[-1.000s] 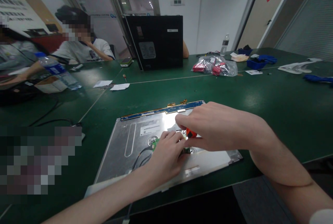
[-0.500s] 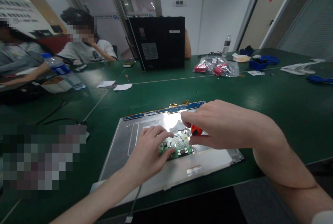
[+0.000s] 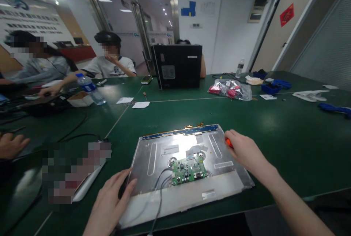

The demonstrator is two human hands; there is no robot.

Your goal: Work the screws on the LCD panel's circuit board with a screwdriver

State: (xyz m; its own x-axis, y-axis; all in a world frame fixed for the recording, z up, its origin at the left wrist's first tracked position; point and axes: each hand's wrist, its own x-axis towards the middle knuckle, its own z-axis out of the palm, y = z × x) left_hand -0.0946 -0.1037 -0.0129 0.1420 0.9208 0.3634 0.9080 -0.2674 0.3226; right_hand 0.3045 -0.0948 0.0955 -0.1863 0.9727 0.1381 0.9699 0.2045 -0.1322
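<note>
Lower centre: panel (image 3: 214,159) is laid flat, board (image 3: 189,170) upward, presumably for access; lower left: left hand (image 3: 110,197), thumb and fingers apart, is held at panel's edge; right of centre: orange handle (image 3: 229,142) is clasped by right hand (image 3: 245,152)

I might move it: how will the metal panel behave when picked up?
The metal panel is probably stiff, being broad, flat metal. The thin, exposed blue strip on its far edge looks fragile. The grey cable would likely dangle, since it curves loosely over the near edge.
</note>
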